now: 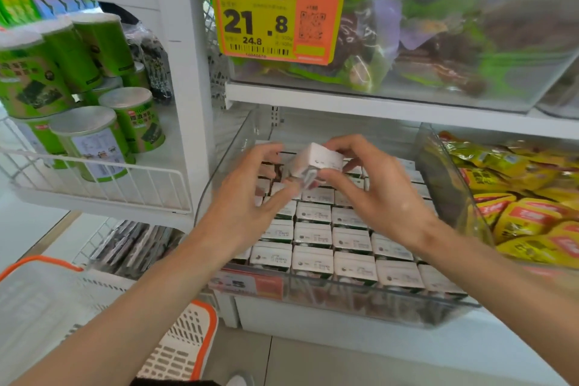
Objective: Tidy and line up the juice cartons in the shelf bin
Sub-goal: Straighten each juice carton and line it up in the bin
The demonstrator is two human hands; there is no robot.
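Observation:
A clear plastic shelf bin [344, 298] holds several small white-topped juice cartons [313, 235] standing in neat rows toward the front; the rows at the back left look looser. Above the back rows, one white carton [319, 163] is lifted out and tilted. My left hand [250, 200] pinches its lower left corner with thumb and fingers. My right hand [372, 188] grips its right side, fingers curled over the top.
Green snack cans [94, 135] fill a wire basket at the left. Yellow snack packets [517, 207] sit in the bin to the right. A shelf with a yellow price tag [269, 16] hangs above. An orange-rimmed white shopping basket [94, 316] stands below left.

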